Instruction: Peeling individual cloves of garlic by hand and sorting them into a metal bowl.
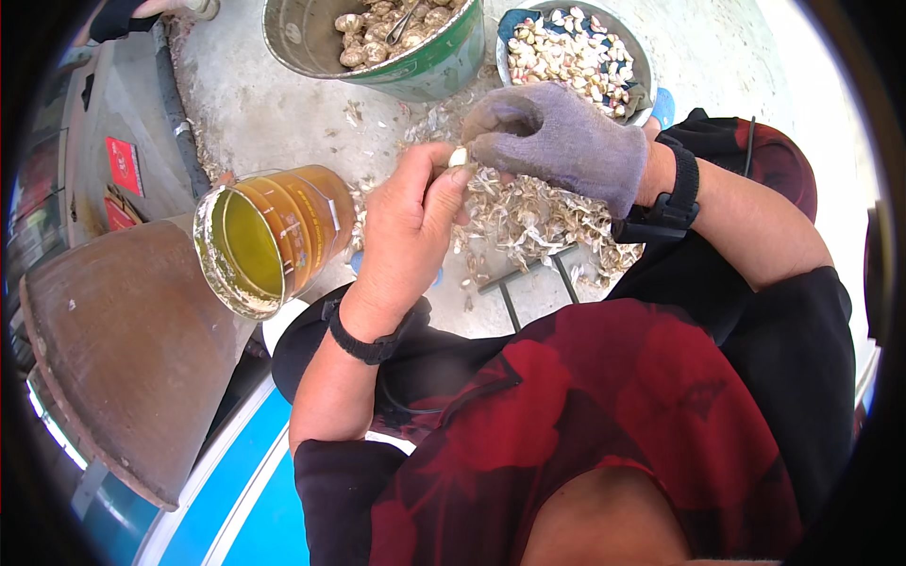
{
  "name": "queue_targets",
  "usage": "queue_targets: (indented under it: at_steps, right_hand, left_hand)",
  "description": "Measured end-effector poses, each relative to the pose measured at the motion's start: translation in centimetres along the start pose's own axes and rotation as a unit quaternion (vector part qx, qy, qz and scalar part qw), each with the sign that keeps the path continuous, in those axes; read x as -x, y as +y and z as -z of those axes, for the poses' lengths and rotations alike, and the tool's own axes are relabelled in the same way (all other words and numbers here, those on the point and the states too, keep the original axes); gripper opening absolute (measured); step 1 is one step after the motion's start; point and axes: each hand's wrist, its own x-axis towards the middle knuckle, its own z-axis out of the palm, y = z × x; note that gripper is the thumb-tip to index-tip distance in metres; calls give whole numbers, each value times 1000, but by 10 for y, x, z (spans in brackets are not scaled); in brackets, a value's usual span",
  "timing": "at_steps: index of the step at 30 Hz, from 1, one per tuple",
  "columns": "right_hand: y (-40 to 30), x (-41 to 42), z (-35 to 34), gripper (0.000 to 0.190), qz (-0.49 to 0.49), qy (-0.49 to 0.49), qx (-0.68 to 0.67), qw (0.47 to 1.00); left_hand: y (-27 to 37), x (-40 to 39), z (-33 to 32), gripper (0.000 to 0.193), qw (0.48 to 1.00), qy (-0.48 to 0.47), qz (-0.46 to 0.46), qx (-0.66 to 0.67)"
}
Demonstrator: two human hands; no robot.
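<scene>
My bare left hand (407,219) pinches a pale garlic clove (459,156) between thumb and forefinger. My right hand (559,145), in a grey knit work glove, is curled just beside the clove. Its fingertips come close to it, and whether they grip anything is hidden. Below both hands a heap of dry garlic skins (538,219) covers the concrete floor. Beyond my right hand, a round metal basin (644,49) lined with dark blue cloth holds many loose garlic cloves (566,53).
A green metal tub (432,74) holds whole garlic bulbs (371,49) and a metal tool. To the left are an amber plastic bucket (311,226) and a large brown vat (134,339). Dark metal bars (538,272) lie near my knees. Another person's limb (156,7) shows at top left.
</scene>
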Motion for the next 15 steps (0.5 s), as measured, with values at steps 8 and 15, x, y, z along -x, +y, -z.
queue_targets:
  at_steps: [8, 15]
  right_hand:
    - [-2, -3, -2, 24, -24, -33, 9, 999]
    - [8, -3, -2, 32, -42, -17, 244, 969]
  left_hand:
    - [-5, 4, 0, 22, 999, 4, 10, 45]
    - [-5, -1, 7, 33, 949, 26, 81, 303]
